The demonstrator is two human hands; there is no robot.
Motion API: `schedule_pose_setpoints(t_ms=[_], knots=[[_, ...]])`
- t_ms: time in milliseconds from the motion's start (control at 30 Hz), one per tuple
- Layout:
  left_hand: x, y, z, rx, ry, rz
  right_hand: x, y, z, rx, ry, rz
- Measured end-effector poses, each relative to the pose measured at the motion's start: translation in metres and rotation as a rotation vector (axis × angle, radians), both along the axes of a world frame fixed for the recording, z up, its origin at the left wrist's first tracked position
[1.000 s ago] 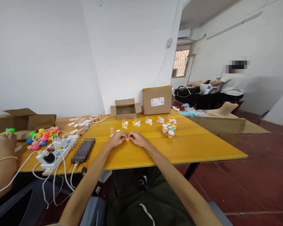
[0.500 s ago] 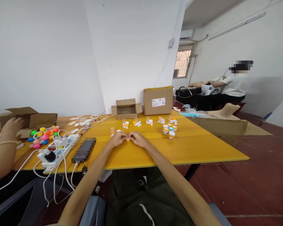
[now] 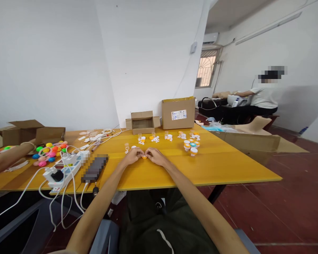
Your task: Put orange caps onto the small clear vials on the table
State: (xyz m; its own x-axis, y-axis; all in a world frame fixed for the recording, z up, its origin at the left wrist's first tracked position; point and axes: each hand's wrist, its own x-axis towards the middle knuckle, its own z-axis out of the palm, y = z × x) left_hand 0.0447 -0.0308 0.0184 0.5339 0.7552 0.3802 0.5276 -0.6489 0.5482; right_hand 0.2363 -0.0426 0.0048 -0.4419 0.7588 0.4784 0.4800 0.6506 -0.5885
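Fingertips of my left hand (image 3: 133, 156) and my right hand (image 3: 155, 156) meet over the table, closed around a small round orange piece (image 3: 144, 157) with some white on top. Its exact kind is too small to make out. Just beyond my left hand stand a clear little cup (image 3: 126, 145) and a white round part (image 3: 134, 147). Further back lie groups of small white and orange parts (image 3: 155, 139) with clear cups. To the right of my right hand, several capped jars (image 3: 193, 151) with white, orange and teal tops cluster together.
Two cardboard boxes, one open (image 3: 142, 124) and one larger (image 3: 178, 113), stand at the table's back. On the left are a phone (image 3: 95, 168), a power strip (image 3: 75, 168) with cables and colourful balls (image 3: 52, 153). A co-worker's arm (image 3: 12, 160) reaches in there; another person (image 3: 265, 97) sits far right.
The co-worker's arm at the left has swung lower and reaches across by the open box. My own hands stay together on the orange piece with hardly any shift.
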Motion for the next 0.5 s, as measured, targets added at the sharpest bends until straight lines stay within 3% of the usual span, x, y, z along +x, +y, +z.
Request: schedule_pose_setpoints(t_ms=[500], knots=[[-0.0021,0.0022,-0.0027,-0.065,-0.039,-0.007,-0.0001,0.0012,-0.0028,0.018,-0.008,-0.027]])
